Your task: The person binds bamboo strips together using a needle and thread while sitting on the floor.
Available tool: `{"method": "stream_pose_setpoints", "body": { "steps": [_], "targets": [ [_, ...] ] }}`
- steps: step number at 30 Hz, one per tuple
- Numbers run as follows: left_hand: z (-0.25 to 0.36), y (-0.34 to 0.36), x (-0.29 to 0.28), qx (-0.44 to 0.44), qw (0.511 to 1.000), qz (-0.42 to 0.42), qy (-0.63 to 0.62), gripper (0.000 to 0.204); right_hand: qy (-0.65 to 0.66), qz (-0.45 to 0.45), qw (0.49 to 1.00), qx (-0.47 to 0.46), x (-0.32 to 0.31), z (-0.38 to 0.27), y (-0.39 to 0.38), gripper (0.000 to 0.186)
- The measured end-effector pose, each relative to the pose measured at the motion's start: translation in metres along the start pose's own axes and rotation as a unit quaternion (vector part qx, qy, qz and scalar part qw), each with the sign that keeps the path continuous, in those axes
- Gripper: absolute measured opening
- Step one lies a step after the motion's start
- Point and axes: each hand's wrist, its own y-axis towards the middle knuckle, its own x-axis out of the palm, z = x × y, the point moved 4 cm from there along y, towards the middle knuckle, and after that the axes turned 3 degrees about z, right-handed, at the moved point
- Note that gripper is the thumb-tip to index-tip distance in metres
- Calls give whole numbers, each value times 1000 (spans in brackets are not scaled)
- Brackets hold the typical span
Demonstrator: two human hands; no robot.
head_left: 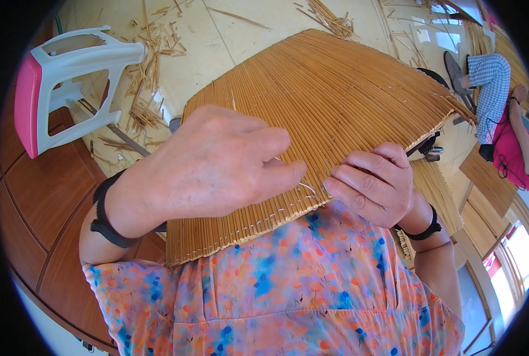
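Note:
A large mat of thin golden-brown stalks (312, 89) lies across my lap, its stalks fanning out toward the far side. White stitches run along its near edge. My left hand (217, 163) is over the mat's left part, thumb and forefinger closed in a pinch. A bit of white thread (306, 188) shows by these fingers and curves down to the mat near the edge. My right hand (374, 185) grips the near edge right of the thread, fingers curled on top; its thumb is mostly hidden. Both wrists wear black bands.
A white plastic stool with a pink seat (28, 104) lies on its side at the left, by a brown wooden panel (45, 178). Loose stalks (149, 77) litter the tiled floor. Another person (496, 101) in checked trousers sits at the right, near more stalk matting (439, 193).

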Motion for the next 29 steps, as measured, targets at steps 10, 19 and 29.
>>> {"method": "stream_pose_setpoints", "body": {
  "steps": [10, 19, 29],
  "targets": [
    [3, 10, -1, 61, 996, 38, 43, 24, 3, 2, 1000, -23, -4, 2, 3, 22],
    [-18, 34, -39, 66, 996, -18, 50, 34, 46, 58, 992, -97, -29, 44, 45, 19],
    [-73, 0, -62, -58, 996, 45, 52, 40, 10, -38, 994, -98, 8, 77, 108, 14]
  ]
}}
